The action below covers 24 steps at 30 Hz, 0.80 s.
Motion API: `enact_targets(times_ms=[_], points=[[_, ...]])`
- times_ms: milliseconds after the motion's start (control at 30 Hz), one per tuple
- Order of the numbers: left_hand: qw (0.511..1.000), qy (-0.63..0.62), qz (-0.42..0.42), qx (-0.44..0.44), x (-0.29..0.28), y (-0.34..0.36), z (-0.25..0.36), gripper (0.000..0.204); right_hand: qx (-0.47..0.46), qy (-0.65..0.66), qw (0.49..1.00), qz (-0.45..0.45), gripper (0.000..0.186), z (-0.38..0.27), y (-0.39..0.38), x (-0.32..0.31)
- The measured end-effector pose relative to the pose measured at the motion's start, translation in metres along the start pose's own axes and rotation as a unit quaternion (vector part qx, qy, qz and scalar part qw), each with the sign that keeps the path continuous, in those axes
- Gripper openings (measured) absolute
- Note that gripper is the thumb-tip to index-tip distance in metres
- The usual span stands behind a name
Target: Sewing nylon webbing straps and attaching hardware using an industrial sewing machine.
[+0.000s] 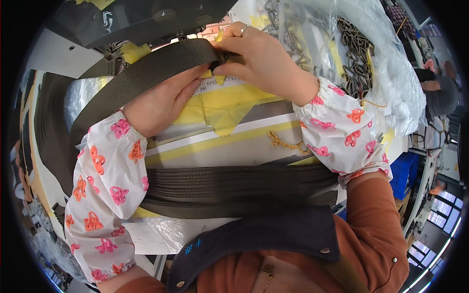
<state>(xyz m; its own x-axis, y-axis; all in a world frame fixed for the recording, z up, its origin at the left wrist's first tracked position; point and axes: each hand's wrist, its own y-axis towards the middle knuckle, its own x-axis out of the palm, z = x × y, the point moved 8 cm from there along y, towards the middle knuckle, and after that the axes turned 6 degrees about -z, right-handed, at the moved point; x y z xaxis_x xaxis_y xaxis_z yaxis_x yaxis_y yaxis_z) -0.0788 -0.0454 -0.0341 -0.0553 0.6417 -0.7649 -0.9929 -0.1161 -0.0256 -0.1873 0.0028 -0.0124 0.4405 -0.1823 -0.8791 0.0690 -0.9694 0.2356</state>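
A wide dark olive webbing strap [146, 66] arches from the left up to the sewing machine's front. My left hand [159, 102] is closed on it near its end, partly covered by the strap, the fingers reaching toward the tip. Meeting it there, my right hand [264, 61] pinches around the strap's end, a ring on one finger. A small dark piece [218, 62] shows between the fingertips; its shape is mostly hidden. Beneath both hands lies yellow tape [229, 105] on the work surface.
A dark sewing machine [132, 22] stands at the top. Plastic bags hold several dark metal loops [355, 51] at the right. Stacked webbing [239, 188] lies across the near side, with more webbing [51, 117] at the left. A yellow cord [286, 142] and a blue bin [404, 173] also show.
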Motion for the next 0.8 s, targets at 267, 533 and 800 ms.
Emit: enact_targets(times_ms=[267, 533, 800], points=[[0.977, 0.102, -0.048, -0.179, 0.001, -0.006, -0.003, 0.028, -0.133, -0.048, 0.978, 0.150, 0.023, -0.029, -0.016, 0.006], [0.902, 0.349, 0.121, 0.222, -0.005, -0.022, 0.085, 0.038, -0.120, -0.181, 0.967, 0.133, 0.026, -0.043, -0.018, 0.008], [0.901, 0.376, 0.144, 0.163, -0.021, -0.014, 0.042, 0.027, -0.133, -0.221, 0.962, 0.085, 0.024, -0.051, -0.016, 0.011]])
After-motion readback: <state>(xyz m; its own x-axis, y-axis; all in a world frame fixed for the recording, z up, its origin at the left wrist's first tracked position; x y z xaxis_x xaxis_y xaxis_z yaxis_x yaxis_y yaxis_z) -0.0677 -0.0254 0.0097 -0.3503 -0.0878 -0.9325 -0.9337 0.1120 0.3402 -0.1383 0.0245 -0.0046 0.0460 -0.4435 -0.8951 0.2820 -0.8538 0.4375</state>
